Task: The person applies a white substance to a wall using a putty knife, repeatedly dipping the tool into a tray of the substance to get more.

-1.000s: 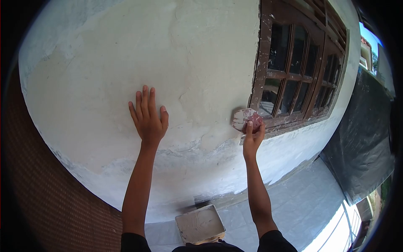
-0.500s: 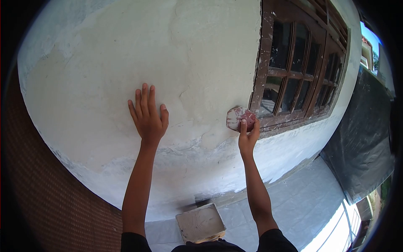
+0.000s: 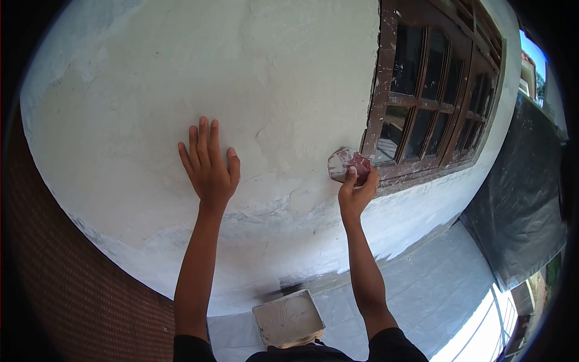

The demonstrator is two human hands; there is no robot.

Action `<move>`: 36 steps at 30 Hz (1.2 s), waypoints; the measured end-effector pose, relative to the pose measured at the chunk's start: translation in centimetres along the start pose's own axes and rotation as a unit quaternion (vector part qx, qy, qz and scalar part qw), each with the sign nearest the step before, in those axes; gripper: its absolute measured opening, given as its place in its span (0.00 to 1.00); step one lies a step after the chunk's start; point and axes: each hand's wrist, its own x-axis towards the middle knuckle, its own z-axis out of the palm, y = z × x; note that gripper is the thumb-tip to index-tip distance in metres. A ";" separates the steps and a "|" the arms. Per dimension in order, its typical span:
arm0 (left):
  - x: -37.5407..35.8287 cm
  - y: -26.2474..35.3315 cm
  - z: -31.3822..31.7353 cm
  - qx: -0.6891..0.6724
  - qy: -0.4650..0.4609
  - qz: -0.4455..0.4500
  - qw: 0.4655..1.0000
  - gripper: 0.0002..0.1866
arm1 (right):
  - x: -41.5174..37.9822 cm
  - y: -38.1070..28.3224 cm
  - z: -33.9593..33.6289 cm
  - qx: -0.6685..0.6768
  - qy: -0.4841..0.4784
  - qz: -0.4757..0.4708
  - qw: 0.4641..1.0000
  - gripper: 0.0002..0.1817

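My left hand (image 3: 211, 172) lies flat against the pale plastered wall (image 3: 289, 84), fingers spread and pointing up. Nothing is in it. To the right, my right hand (image 3: 356, 196) grips a flat, many-sided reddish scraper-like piece (image 3: 350, 166) smeared with white, thumb on its near face. The piece is against the wall beside the lower left corner of a brown wooden window frame (image 3: 377, 120). The fingers behind it are partly hidden.
A tray-like container (image 3: 289, 317) coated with pale material stands below, between my arms. Grey sheeting (image 3: 416, 271) covers the ground. Dark sheeting (image 3: 512, 199) hangs at the right, and a brown woven surface (image 3: 84, 277) runs along the left.
The view has shifted slightly. My right hand and the reddish piece appear a little higher and farther right, still by the window corner. My left hand stays flat on the wall.
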 end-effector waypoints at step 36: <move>-0.2 0.1 -0.2 -0.008 -0.002 0.001 1.000 0.30 | 1.5 1.4 -1.6 0.154 -0.091 0.035 0.983 0.15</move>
